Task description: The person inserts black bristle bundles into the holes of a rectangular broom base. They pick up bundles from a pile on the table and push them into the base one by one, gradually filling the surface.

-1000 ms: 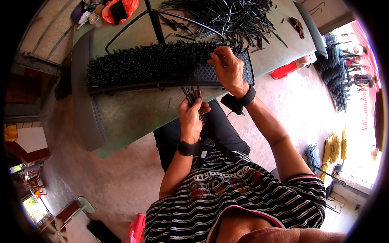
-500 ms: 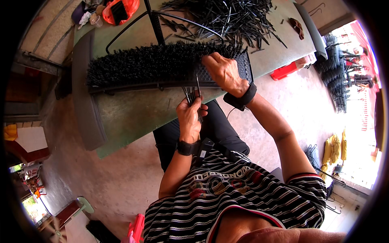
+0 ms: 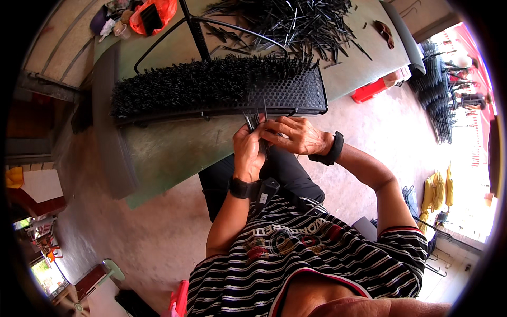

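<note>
My left hand (image 3: 247, 153) is closed around a small bunch of thin black strips (image 3: 250, 122), their ends fanning upward. Against it, my right hand (image 3: 298, 134) has its fingertips pinched at one strip (image 3: 265, 109) that stands apart from the others; the exact grip is partly hidden. Just beyond both hands lies a long, slightly curved black frame with a perforated panel (image 3: 296, 92). Dense black bristle-like tufts (image 3: 179, 84) cover its left and middle parts and run along its far edge. Bare holes show at the panel's right end.
A heap of loose black strips (image 3: 296, 24) lies on the far side of the green table (image 3: 174, 164). A bent metal rod frame (image 3: 196, 37) rises behind the panel. At the far left is an orange bag (image 3: 168, 10) with a dark phone-like slab (image 3: 151, 18). Red plastic (image 3: 369, 91) shows under the table's right edge.
My right hand has come back from the panel toward me and down to the strips in my left hand, uncovering the panel's bare right end. My left hand stays nearly in place.
</note>
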### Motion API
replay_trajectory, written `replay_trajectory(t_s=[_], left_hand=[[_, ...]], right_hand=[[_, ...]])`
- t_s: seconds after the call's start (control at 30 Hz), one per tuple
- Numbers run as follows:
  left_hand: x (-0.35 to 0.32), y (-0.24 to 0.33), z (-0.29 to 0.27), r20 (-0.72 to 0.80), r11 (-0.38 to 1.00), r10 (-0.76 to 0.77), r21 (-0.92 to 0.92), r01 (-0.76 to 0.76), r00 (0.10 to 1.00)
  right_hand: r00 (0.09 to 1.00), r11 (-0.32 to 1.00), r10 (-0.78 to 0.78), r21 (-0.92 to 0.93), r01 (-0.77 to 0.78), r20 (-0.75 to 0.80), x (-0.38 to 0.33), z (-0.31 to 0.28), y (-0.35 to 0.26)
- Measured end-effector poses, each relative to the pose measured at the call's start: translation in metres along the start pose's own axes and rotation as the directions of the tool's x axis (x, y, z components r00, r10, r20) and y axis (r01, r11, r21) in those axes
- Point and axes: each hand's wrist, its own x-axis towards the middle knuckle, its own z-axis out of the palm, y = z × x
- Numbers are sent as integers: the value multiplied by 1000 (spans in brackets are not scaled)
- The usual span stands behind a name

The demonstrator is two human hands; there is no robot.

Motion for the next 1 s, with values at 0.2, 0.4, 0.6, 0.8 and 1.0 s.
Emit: replay_trajectory(t_s=[0.2,0.4,0.6,0.8,1.0], left_hand=[[-8,6,18,56,996,-85,-26,86,995],[-4,-2,-1,79,992,72,94,-80,994],[-6,1,-6,-16,985,63,162,-59,998],[-6,1,-7,-58,993,25,120,-17,998],[-6,0,-7,-68,994,28,111,-21,997]], right_hand=[[975,989,131,87,-117,-182,-13,6,15],[609,753,656,341,-562,-445,27,-9,34],[608,758,649,310,-574,-458,31,0,54],[623,758,647,285,-587,-438,29,9,61],[731,819,563,142,-556,-386,28,13,68]])
